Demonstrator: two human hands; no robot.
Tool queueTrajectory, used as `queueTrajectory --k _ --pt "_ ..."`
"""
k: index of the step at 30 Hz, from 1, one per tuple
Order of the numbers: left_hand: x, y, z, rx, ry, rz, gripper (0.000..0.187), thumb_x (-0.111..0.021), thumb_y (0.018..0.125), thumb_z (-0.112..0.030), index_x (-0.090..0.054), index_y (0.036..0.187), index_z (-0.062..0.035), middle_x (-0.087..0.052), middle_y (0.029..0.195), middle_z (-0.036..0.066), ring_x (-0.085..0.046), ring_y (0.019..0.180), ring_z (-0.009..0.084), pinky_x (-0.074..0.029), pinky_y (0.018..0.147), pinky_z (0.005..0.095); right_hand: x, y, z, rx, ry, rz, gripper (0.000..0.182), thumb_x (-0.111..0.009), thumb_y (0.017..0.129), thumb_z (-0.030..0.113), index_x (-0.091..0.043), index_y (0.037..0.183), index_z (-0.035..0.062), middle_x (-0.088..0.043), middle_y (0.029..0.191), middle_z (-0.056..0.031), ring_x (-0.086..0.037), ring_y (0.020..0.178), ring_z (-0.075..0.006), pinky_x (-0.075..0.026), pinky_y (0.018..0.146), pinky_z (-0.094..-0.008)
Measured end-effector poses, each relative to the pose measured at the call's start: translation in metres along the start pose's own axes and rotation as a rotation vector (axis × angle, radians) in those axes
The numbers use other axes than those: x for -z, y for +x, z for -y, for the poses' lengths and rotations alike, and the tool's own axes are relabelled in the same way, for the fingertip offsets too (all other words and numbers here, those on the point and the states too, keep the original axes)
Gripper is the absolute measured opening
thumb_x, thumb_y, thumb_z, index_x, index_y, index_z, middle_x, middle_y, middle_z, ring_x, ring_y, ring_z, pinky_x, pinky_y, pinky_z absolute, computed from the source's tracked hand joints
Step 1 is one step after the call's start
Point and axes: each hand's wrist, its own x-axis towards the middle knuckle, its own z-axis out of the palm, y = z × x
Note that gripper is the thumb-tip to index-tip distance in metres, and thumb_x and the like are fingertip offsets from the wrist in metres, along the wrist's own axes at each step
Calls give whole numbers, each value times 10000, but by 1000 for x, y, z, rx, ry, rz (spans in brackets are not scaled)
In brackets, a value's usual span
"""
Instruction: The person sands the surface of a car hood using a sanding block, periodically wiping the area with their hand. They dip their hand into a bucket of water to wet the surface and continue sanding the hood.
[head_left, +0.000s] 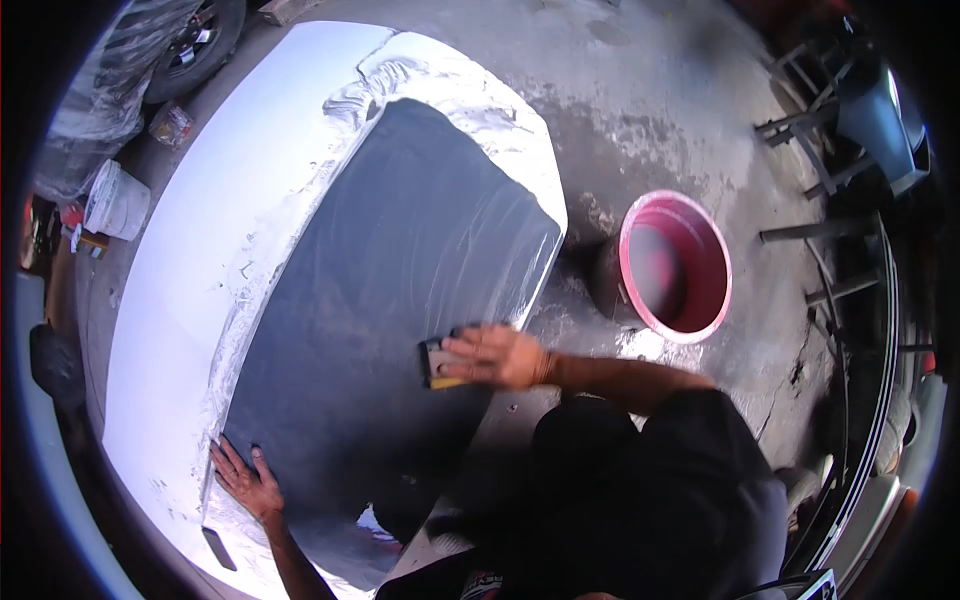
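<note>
A large car hood-like panel [170,260] lies before me, white along its left and upper edges. Its middle is a dark grey area [350,260] with pale wet-looking streaks toward the right. My right hand [505,357] grips a sanding block [436,364], dark with a yellow edge, pressed flat on the dark area near its right side. The fingers are slightly blurred. My left hand [247,482] lies with fingers spread on the lower left of the panel, where the dark area meets the white. Nothing is in it.
A red tub [727,270] stands on the concrete floor right of the panel. A white bucket [117,200] and a plastic-draped vehicle with a wheel [200,50] are at the left. A blue chair-like object [880,130] and metal frames [820,232] line the right.
</note>
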Motion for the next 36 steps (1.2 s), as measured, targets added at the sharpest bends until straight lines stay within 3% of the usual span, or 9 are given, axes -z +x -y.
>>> queueTrajectory --k 2,5,7,13,17,19,27,34,36 --pt "-4 1 1 -25 -49 -41 703 -345 1040 -541 -265 1588 -108 -232 1640 180 -180 1529 329 -134 1234 503 2 -14 0 190 142 93 544 -599 915 118 -504 1449 160 -511 1485 -147 -478 1383 -298 -349 1164 -455" --pt "-3 1 -2 -4 -65 -25 710 -335 1039 -552 -267 1588 -109 -237 1639 179 -179 1529 331 -136 1233 502 17 41 -64 -725 -76 -106 690 -631 763 40 -512 1434 149 -557 1400 -192 -569 1241 -356 -470 1034 -438" --pt "-3 3 -2 -2 -67 -23 712 -333 1038 -555 -265 1589 -108 -238 1636 187 -181 1528 335 -138 1232 499 -4 42 -54 -711 -126 -287 680 -630 743 31 -536 1408 140 -575 1360 -200 -577 1193 -384 -472 1006 -472" --pt "-21 7 9 20 -71 -42 723 -295 1041 -576 -236 1598 -119 -201 1644 205 -166 1531 343 -123 1223 534 -13 -28 48 303 238 13 543 -652 818 128 -614 1358 172 -557 1442 -111 -482 1368 -349 -366 1150 -499" --pt "-26 8 0 141 -94 -6 730 -294 1043 -577 -217 1601 -113 -180 1647 215 -142 1534 359 -116 1220 544 -2 24 -73 -611 -80 -263 550 -620 815 78 -575 1361 124 -572 1378 -199 -571 1211 -392 -452 1032 -467" --pt "-41 15 -11 176 -37 -60 755 -308 1036 -586 -204 1601 -95 -179 1641 238 -151 1531 371 -118 1220 551 2 28 -65 -640 -57 -250 563 -619 804 63 -567 1362 116 -571 1369 -215 -577 1181 -402 -460 1009 -465" --pt "52 69 -316 -257 -184 -62 741 -377 1016 -562 -324 1555 -56 -279 1605 243 -194 1518 370 -123 1219 549 3 -21 44 1 386 -23 743 -733 722 47 -565 1433 181 -569 1406 -194 -565 1241 -403 -483 1024 -460" --pt "73 52 -506 -686 -235 -75 745 -354 1022 -536 -286 1561 -26 -258 1629 198 -171 1533 333 -68 1234 534 204 -64 -50 -739 638 -379 408 -572 995 54 -557 1401 10 -647 1332 -127 -592 1187 -171 -425 1036 -292" --pt "68 33 -532 -778 -272 -95 739 -354 1023 -530 -301 1554 -19 -272 1625 193 -184 1530 323 -75 1235 530 222 -125 -103 -880 582 -173 398 -571 1010 177 -578 1378 26 -652 1320 -165 -626 1198 -265 -449 1026 -338"
